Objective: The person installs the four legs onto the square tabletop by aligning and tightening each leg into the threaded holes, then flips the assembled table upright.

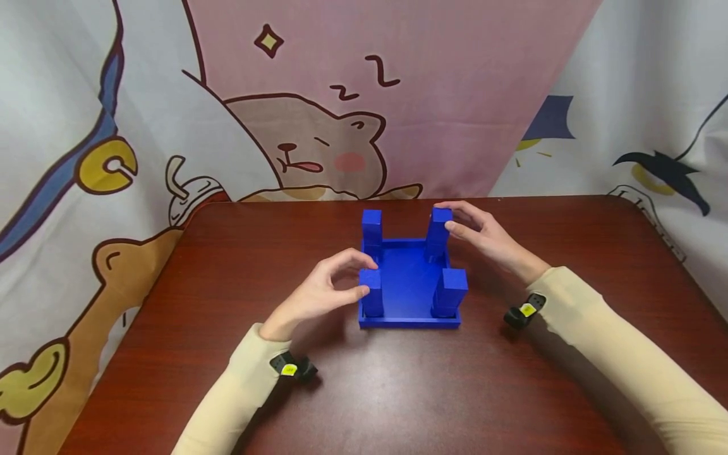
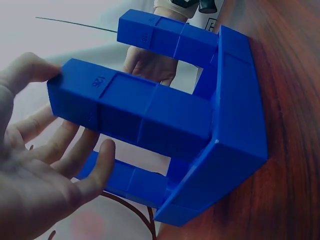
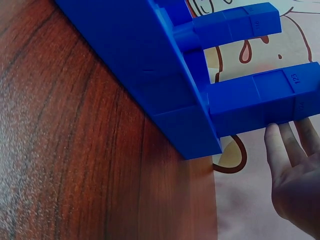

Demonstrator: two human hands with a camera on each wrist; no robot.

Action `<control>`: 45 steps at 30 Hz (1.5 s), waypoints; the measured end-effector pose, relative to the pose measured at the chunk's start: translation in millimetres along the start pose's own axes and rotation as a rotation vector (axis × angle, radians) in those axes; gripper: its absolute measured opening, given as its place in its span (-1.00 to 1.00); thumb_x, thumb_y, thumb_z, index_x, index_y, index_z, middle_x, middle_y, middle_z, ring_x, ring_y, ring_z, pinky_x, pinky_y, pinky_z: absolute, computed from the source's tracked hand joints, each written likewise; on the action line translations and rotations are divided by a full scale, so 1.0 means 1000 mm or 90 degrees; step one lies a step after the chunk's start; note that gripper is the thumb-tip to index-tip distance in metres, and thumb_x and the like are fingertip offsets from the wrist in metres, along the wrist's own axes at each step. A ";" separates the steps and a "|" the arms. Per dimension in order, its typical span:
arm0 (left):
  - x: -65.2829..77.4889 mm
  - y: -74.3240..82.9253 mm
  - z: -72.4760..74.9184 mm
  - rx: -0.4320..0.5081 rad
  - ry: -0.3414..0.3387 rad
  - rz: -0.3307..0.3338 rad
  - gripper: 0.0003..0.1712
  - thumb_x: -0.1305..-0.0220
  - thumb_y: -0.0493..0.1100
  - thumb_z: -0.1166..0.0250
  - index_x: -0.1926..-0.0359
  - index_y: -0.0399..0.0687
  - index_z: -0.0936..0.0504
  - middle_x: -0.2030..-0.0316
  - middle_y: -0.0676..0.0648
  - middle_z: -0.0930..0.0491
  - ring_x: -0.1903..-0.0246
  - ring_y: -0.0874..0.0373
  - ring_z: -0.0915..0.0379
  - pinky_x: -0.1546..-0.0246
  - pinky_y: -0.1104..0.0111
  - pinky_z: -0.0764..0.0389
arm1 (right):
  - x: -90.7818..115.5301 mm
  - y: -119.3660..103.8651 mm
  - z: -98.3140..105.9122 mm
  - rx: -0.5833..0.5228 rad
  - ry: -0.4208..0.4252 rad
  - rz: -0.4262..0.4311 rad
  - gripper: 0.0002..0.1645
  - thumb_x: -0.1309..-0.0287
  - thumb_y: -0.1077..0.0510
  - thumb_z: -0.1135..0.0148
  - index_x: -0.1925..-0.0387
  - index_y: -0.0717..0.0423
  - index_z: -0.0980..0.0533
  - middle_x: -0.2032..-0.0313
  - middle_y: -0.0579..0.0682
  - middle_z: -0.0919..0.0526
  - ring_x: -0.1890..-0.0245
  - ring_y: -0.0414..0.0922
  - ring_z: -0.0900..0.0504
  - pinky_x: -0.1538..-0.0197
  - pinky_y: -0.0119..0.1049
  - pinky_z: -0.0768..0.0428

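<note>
A square blue tray (image 1: 409, 323) lies on the table with an upright blue post at each corner. My left hand (image 1: 318, 287) holds the top of the near left post (image 1: 372, 302), thumb on one side and fingers round the other. Up close in the left wrist view, that post (image 2: 135, 105) shows raised digits and seams between stacked sections. At the far right post (image 1: 438, 237), my right hand (image 1: 491, 243) pinches the top between thumb and fingers. In the right wrist view its fingertips (image 3: 274, 132) touch the post's side; the thumb is out of view.
The far left post (image 1: 372, 226) and near right post (image 1: 453, 287) stand with neither hand on them. The brown wooden table (image 1: 398, 392) extends around the tray. A cartoon-printed cloth (image 1: 432, 95) hangs behind the table. Each wrist wears a small black camera.
</note>
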State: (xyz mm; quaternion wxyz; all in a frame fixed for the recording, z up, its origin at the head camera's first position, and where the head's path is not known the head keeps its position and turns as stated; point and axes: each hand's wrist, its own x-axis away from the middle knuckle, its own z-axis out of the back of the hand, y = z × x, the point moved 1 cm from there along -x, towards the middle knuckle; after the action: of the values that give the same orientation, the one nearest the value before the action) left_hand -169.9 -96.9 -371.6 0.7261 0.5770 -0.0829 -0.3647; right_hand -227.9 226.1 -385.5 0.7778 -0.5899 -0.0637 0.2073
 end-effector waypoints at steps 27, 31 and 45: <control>0.004 -0.006 -0.001 0.092 0.008 -0.016 -0.60 -0.23 -0.47 -0.20 -0.11 -0.45 -0.44 -0.03 -0.35 -0.50 -0.04 -0.05 -0.45 -0.10 0.18 -0.43 | -0.004 0.005 0.001 -0.006 -0.008 0.047 -0.51 -0.43 0.18 0.00 -0.33 0.17 -0.31 -0.19 0.09 -0.48 -0.19 -0.11 -0.43 -0.13 -0.37 -0.43; 0.009 -0.001 -0.006 0.042 0.063 0.008 -0.57 -0.10 -0.48 -0.34 -0.03 -0.38 -0.49 0.07 -0.26 -0.56 0.14 -0.02 -0.52 0.07 0.12 -0.54 | -0.004 0.005 0.001 -0.004 -0.003 0.041 -0.51 -0.43 0.16 -0.01 -0.33 0.13 -0.32 -0.19 0.11 -0.49 -0.19 -0.07 -0.44 -0.13 -0.36 -0.43; 0.005 -0.008 -0.001 0.055 -0.013 -0.027 -0.61 -0.18 -0.51 -0.23 -0.06 -0.40 -0.51 0.00 -0.23 -0.54 0.06 0.02 -0.51 -0.04 0.15 -0.49 | -0.002 0.002 -0.001 -0.005 0.008 0.000 -0.49 -0.42 0.06 -0.04 -0.34 0.05 -0.32 -0.23 0.07 -0.46 -0.23 -0.02 -0.40 -0.17 -0.29 -0.40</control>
State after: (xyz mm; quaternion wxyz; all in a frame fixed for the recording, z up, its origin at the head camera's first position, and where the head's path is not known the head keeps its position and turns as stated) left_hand -169.1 -100.2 -380.3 0.6914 0.6058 -0.0937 -0.3823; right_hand -229.8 225.1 -387.3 0.7758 -0.5942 -0.0597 0.2036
